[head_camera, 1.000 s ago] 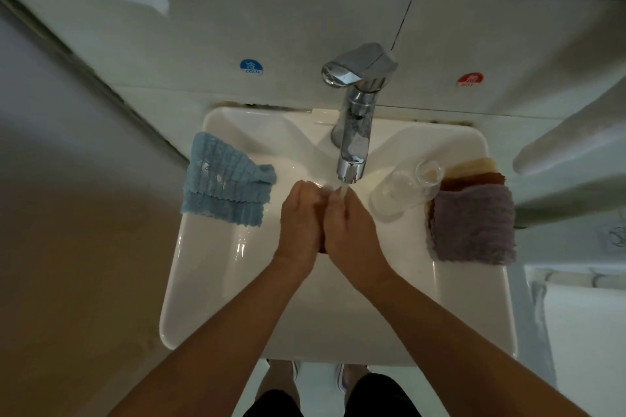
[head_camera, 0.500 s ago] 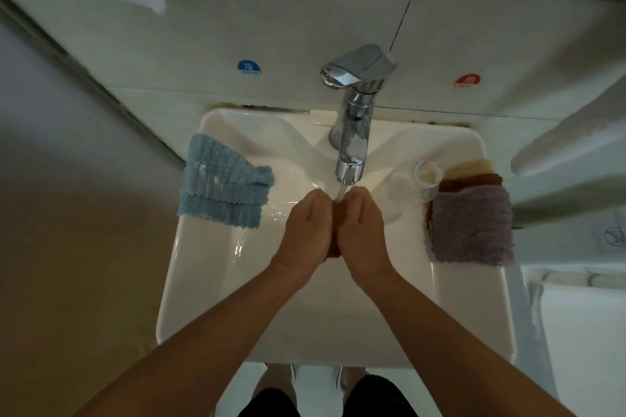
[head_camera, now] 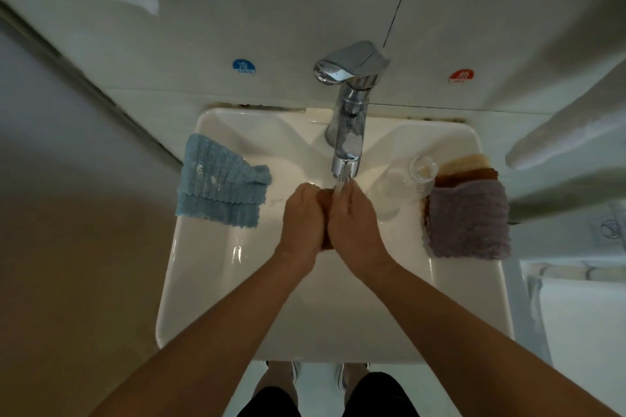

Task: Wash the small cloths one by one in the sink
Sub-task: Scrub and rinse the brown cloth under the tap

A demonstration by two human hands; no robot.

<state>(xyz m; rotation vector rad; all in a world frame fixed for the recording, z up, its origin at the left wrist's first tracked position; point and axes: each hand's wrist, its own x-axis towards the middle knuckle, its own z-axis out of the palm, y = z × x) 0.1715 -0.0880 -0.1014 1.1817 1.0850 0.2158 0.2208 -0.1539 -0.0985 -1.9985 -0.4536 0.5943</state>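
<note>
Over the white sink [head_camera: 210, 281], my left hand [head_camera: 303, 220] and my right hand [head_camera: 355, 223] are pressed together, both curled round a small brown cloth [head_camera: 326, 195]. Only slivers of that cloth show between the hands. Water runs from the chrome tap [head_camera: 349, 132] onto my right fingers. A blue ribbed cloth [head_camera: 220, 181] hangs over the sink's left rim. On the right rim lies a stack of folded cloths with a purple one [head_camera: 469, 217] on top and brown and tan ones beneath.
A clear glass [head_camera: 403, 181] lies tipped on the right rim between the tap and the stack. Cold and hot stickers mark the wall tiles behind. A white towel hangs at the upper left, another at the right.
Both hands stay together under the stream and have shifted slightly back and forth while rubbing the cloth. The other cloths and the glass have not moved.
</note>
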